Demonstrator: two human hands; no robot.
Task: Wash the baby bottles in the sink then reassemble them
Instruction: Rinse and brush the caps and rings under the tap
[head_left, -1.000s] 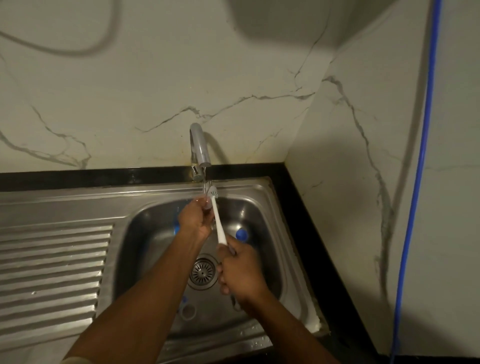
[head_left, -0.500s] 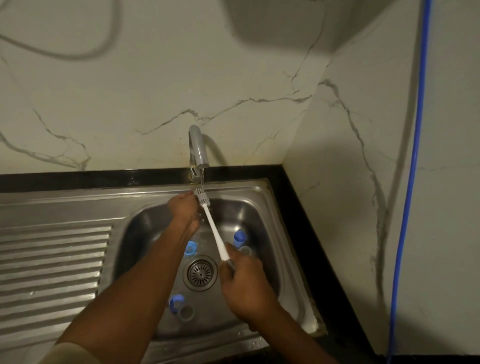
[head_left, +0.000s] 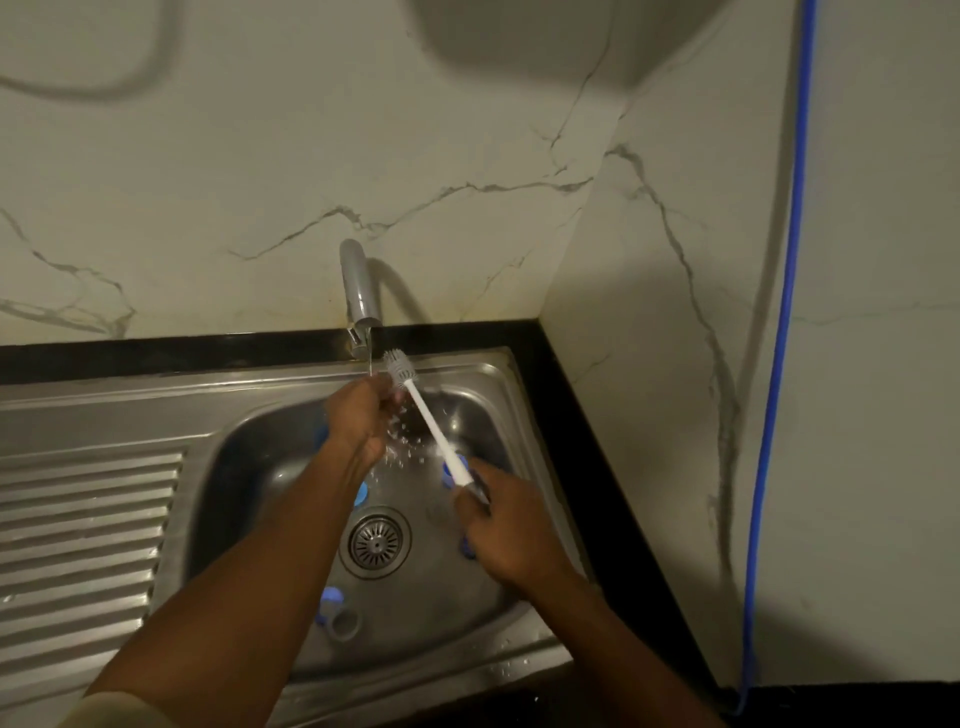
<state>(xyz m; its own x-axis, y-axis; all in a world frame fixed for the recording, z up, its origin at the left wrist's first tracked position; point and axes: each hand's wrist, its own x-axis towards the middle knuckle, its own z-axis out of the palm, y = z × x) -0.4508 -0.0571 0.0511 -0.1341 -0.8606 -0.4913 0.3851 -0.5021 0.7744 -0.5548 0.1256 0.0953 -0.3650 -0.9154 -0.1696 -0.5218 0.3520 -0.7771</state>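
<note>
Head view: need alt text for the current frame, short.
Over a steel sink, the right hand holds a white bottle brush by its handle, bristles up beside the running tap, while the left hand is in the stream. Blue bottle parts lie in the basin around the drain.

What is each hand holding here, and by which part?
The right hand grips the brush by the lower end of its handle. The left hand is under the tap; whether it holds anything cannot be told.

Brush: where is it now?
Head view, centre: right hand grips the brush by its handle over the sink, bristles by the tap and the left hand.
</note>
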